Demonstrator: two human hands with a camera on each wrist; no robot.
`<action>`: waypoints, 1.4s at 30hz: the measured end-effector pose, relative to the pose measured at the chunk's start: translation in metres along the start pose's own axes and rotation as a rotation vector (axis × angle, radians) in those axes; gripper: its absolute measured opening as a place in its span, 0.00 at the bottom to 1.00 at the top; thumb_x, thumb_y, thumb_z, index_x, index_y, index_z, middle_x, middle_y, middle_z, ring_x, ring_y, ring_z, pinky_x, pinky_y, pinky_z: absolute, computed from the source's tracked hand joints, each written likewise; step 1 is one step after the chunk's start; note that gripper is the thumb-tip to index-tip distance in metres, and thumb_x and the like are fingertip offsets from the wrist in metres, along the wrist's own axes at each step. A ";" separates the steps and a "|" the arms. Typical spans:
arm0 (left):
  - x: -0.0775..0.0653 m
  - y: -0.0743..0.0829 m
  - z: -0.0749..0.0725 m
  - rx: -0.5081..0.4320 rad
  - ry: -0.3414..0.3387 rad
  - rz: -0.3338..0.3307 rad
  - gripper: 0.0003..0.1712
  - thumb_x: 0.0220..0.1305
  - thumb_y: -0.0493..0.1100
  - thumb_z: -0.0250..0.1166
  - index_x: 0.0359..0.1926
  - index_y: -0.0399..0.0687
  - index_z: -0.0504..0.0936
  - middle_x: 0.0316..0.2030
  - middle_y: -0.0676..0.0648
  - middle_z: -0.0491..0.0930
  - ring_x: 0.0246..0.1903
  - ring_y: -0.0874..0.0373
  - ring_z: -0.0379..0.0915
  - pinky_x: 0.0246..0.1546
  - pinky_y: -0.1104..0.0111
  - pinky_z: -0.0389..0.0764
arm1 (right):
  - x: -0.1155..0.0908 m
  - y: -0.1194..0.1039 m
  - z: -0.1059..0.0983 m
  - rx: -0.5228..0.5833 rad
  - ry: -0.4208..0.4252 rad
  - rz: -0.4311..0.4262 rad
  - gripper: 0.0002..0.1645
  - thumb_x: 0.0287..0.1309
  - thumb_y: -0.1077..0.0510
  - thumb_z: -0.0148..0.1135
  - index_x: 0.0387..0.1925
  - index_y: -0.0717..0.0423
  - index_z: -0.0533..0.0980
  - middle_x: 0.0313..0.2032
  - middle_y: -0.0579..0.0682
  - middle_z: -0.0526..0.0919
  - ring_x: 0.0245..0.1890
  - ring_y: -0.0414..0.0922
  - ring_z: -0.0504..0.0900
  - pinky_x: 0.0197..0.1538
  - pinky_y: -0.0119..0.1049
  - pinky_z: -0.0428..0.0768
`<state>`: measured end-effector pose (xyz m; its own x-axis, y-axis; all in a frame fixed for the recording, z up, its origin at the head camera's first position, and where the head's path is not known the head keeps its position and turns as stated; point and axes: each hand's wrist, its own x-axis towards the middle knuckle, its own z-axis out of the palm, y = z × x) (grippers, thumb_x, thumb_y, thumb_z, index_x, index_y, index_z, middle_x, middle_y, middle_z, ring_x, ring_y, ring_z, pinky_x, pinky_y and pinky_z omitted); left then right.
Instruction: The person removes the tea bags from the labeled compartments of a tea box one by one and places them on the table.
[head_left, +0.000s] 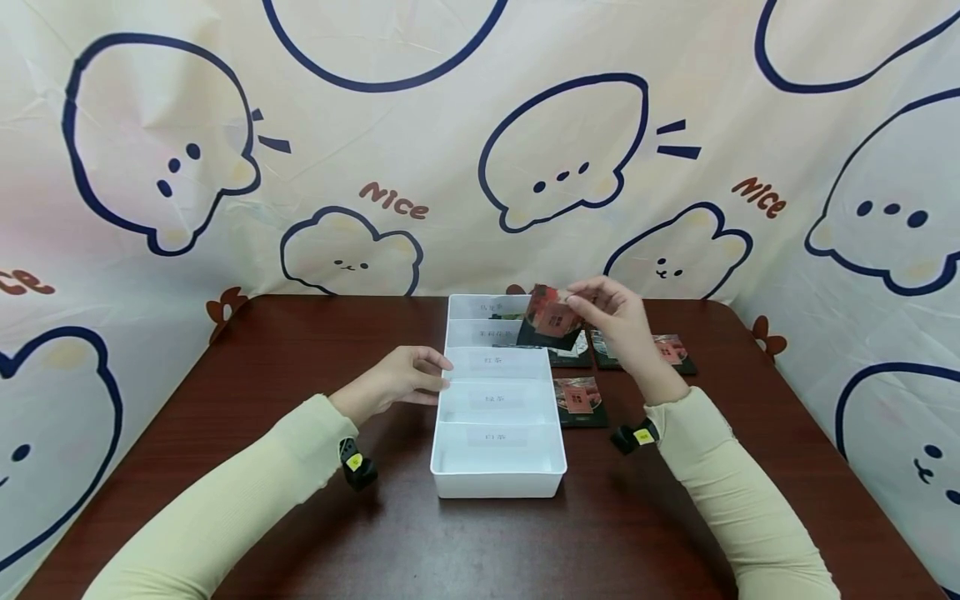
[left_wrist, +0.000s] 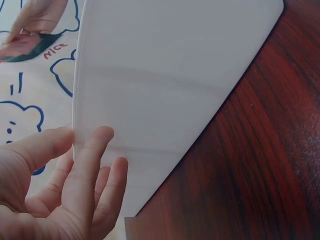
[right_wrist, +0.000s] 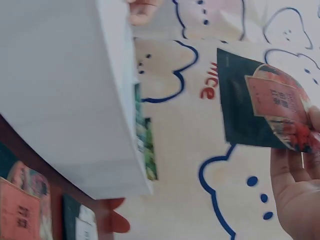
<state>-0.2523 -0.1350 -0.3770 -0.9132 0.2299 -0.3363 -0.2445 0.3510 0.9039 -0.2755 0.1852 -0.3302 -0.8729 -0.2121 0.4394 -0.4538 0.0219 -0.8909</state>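
The right hand [head_left: 618, 321] pinches one red-and-dark sachet [head_left: 551, 318] near its upper corner, thumb and fingers brought together; the sachet is tilted in the air, higher than the rim of the white box [head_left: 497, 486], toward its far part, and apart from it. The left hand [head_left: 397, 379] is only loosely bent, its fingers touching the left wall and rim (how firmly they press, I cannot tell). This light grip may be the weak point: if the box were bumped from the right, it could slide on the smooth table [head_left: 360, 542]. The right grip takes only a small part of the sachet, so it could swing, or slip out and fall onto the other sachets [head_left: 580, 402] lying beside the box. Lowered at this slant, it could catch its bottom edge on a divider [head_left: 457, 402]. In the head view it also hides part of the far compartments, where a green packet [head_left: 510, 317] shows, so the place could be misjudged.
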 end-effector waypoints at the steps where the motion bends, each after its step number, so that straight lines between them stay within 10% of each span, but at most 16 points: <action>1: 0.000 0.000 0.000 0.002 0.000 0.001 0.17 0.58 0.30 0.68 0.48 0.37 0.78 0.47 0.37 0.74 0.38 0.51 0.78 0.42 0.58 0.86 | 0.000 -0.002 -0.003 0.005 0.021 -0.007 0.08 0.61 0.59 0.64 0.43 0.53 0.81 0.35 0.41 0.83 0.35 0.36 0.79 0.38 0.24 0.81; 24: -0.002 0.000 0.000 -0.020 0.001 -0.011 0.17 0.58 0.30 0.68 0.49 0.38 0.78 0.47 0.37 0.73 0.38 0.51 0.78 0.43 0.57 0.85 | -0.029 0.016 -0.084 -0.123 0.127 0.172 0.15 0.61 0.56 0.64 0.47 0.59 0.81 0.34 0.38 0.84 0.30 0.33 0.79 0.31 0.21 0.79; 33: -0.002 0.001 0.000 -0.007 -0.003 -0.005 0.17 0.57 0.30 0.68 0.49 0.37 0.78 0.47 0.37 0.73 0.38 0.50 0.78 0.43 0.57 0.86 | -0.045 0.046 -0.112 -0.350 0.037 0.440 0.30 0.61 0.44 0.63 0.55 0.61 0.75 0.36 0.31 0.82 0.31 0.34 0.76 0.33 0.25 0.78; 42: 0.000 0.001 0.000 0.001 -0.003 -0.005 0.17 0.58 0.30 0.68 0.49 0.38 0.78 0.47 0.37 0.74 0.38 0.50 0.78 0.42 0.58 0.86 | -0.052 0.073 -0.121 -0.398 -0.087 0.559 0.29 0.59 0.48 0.66 0.53 0.65 0.76 0.47 0.49 0.80 0.33 0.37 0.80 0.38 0.31 0.84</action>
<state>-0.2521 -0.1348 -0.3763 -0.9111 0.2304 -0.3417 -0.2490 0.3528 0.9020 -0.2849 0.3165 -0.4042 -0.9849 -0.1414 -0.0994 0.0148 0.5038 -0.8637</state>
